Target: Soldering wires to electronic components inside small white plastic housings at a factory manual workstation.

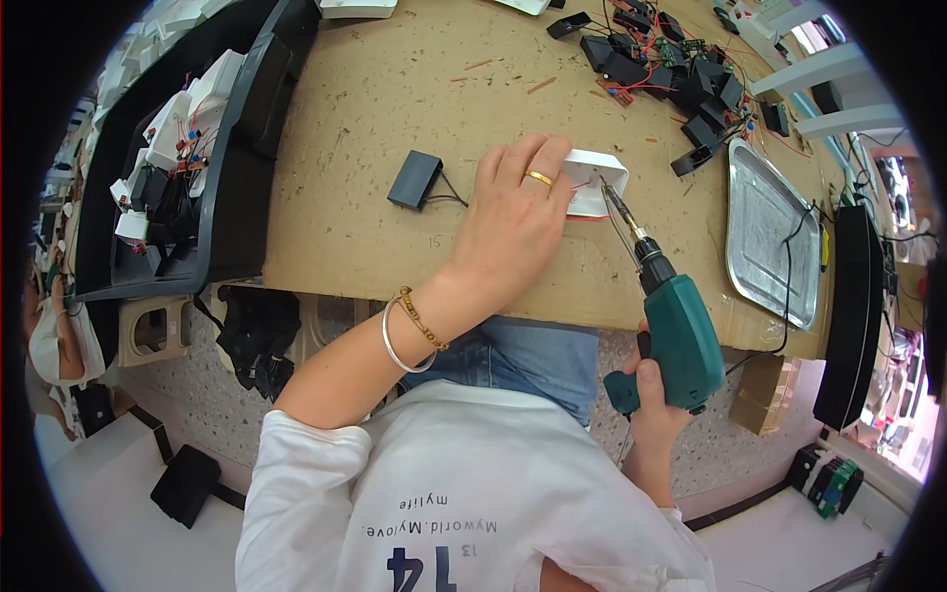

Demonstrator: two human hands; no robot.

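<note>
Crate, blk plastic w/ tall walls, is at the L end of the brown table. In it: white housings at odd angles, blk parts lower down, plus small boards w/ thin wires, all jumbled (hard to count, they overlap so much). Over on the R, a shallow silver metal tray, rounded corners, raised rim, has a blk cable running across it. Brown cardboard box is below the table's R end.

White casing is in front of the person, over the table near its close edge; can't tell if it's resting or slightly raised. It's a shallow shell w/ raised sides, open face up, and a thin red wire shows along its near edge. Person's L hand is clamped on the casing's L end, fingers close tog. & bent, thumb out of sight. R hand is wrapped round the handle of a green pistol-shaped tool, whose slim metal tip points into the casing; exact contact too small to tell.

Dark grey box w/ blk leads lies just L of the L hand. Farther off, top R, a heap of blk boxes, boards & wires is spread on the table.
</note>
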